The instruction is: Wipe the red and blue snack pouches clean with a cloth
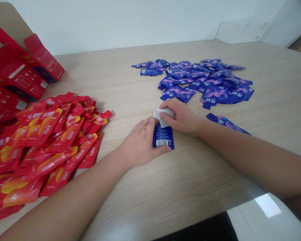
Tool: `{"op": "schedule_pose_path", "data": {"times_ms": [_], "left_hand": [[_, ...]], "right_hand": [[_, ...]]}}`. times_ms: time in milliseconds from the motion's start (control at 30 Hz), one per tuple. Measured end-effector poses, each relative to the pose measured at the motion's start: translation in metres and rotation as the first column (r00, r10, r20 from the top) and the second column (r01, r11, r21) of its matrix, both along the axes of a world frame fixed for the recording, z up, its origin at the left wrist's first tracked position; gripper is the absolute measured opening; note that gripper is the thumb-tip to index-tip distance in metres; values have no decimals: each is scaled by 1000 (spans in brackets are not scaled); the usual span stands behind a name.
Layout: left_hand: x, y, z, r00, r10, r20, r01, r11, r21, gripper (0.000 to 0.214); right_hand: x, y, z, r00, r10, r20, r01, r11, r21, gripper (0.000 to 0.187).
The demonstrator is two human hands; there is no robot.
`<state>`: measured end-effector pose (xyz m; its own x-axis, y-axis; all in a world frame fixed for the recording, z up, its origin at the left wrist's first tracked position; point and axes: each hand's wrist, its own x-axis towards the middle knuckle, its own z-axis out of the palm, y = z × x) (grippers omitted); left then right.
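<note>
A blue sachet (163, 136) lies flat on the table with its printed back and barcode facing up. My left hand (142, 142) holds it down, the fingers along its upper left side and the thumb on its lower edge. A folded white tissue (164, 117) is gripped in my right hand (182, 115) and presses on the top end of the sachet, which is covered. Just right of my right wrist lies another blue sachet (227, 124). Beyond my hands spreads a loose pile of blue sachets (215, 93).
A heap of red sachets (65, 134) covers the left side of the wooden table (130, 187). Open red cartons (17, 75) stand behind it at the far left. A white wall (130, 23) borders the back edge; the front edge runs along the lower right.
</note>
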<state>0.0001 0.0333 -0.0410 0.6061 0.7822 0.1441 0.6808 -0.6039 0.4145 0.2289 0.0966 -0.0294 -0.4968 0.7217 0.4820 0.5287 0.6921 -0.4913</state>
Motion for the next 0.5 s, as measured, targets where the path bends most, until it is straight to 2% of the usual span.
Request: {"op": "schedule_pose_path", "data": {"times_ms": [67,100,167,233,267,333,500], "left_hand": [[-1,0,-2,1000,30,3,-30,999,-12,126],[-1,1,-2,999,35,-7,-35,999,-11,130],[-3,2,-1,999,16,-44,-16,1000,-1,134],[-5,4,1,997,-25,-75,26,1000,4,133],[-6,5,3,996,-40,-85,40,999,2,132],[-6,6,6,994,-49,-100,48,999,-11,130],[-4,4,10,991,-44,-124,40,999,-35,124]], "right_hand": [[1,-5,10,999,46,-7,-46,997,-64,10],[1,-10,15,992,121,27,-117,985,-124,9],[2,-20,25,926,352,135,-304,910,-283,6],[2,-30,32,839,497,222,-407,843,-352,3],[1,-33,34,815,521,255,-425,836,-347,5],[-1,-35,33,809,504,301,-423,856,-296,9],[0,-22,19,862,358,360,-313,933,-179,7]]}}
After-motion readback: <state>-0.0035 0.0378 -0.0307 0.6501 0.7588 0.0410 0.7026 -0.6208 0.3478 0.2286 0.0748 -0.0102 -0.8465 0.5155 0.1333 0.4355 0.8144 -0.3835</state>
